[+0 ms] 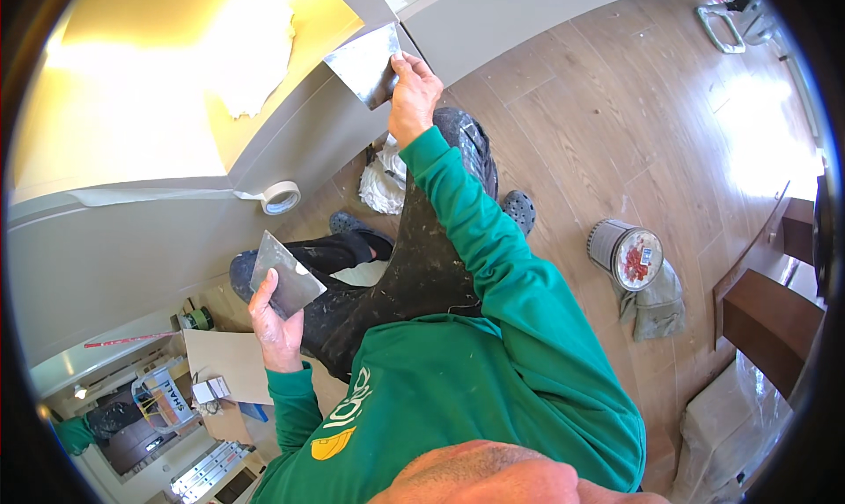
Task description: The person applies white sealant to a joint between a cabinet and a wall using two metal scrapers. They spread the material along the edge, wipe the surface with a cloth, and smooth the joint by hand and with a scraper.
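Observation:
My left hand is closed around the lower edge of a flat metal spreader, held over my left knee with a bit of pale filler on it. My right hand, arm stretched forward, pinches a second metal spreader by its right edge. That blade is raised by the front edge of a lit yellow recess, apart from my left one. A roll of masking tape hangs from a strip stuck along the recess's lower edge. Crumpled white material lies on the floor below, beside my leg.
A tin with a smeared lid stands on the wooden floor at right, by a grey cloth. Brown wooden furniture and a plastic-wrapped item line the right side. Cardboard and a ladder are at lower left.

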The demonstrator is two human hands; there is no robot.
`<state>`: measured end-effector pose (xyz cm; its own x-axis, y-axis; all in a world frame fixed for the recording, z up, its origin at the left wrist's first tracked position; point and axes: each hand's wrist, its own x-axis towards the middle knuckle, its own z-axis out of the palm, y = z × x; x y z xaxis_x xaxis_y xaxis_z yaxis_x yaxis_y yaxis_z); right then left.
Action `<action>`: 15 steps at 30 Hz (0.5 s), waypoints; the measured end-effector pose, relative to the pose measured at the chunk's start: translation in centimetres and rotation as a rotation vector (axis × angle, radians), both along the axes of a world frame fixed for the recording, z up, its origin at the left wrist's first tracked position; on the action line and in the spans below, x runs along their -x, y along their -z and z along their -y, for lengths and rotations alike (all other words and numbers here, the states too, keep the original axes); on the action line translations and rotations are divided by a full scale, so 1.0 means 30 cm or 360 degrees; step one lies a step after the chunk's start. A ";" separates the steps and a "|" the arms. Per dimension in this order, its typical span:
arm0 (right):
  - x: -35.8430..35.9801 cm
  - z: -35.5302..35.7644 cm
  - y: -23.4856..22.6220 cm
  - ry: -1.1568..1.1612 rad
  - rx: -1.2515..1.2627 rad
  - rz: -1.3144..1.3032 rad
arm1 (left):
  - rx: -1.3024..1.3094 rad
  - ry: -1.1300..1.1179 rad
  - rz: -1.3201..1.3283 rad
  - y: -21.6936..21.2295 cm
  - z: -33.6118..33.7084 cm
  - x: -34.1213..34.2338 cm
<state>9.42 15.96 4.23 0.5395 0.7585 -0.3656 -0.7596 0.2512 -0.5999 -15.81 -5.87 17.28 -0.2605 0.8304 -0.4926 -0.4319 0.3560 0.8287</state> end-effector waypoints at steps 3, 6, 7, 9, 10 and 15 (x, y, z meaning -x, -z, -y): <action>-0.006 0.011 0.001 -0.0092 -0.0089 -0.0063 | -0.0004 0.0025 0.0023 0.007 -0.005 -0.007; -0.053 0.032 0.042 -0.0126 -0.0170 -0.0102 | -0.0013 0.0043 0.0030 0.010 -0.021 -0.012; -0.070 0.087 0.037 -0.0122 -0.0102 0.0033 | -0.0006 0.0022 0.0023 0.009 -0.016 -0.004; -0.162 0.210 0.047 -0.0026 -0.0051 0.0087 | -0.0015 0.0003 0.0037 0.011 -0.016 0.004; -0.252 0.270 0.074 0.0149 -0.0025 0.0153 | -0.0012 -0.0022 0.0019 0.008 -0.022 0.003; -0.588 0.591 0.346 0.0470 0.0845 0.1846 | 0.0077 0.0073 -0.0019 0.066 -0.047 0.033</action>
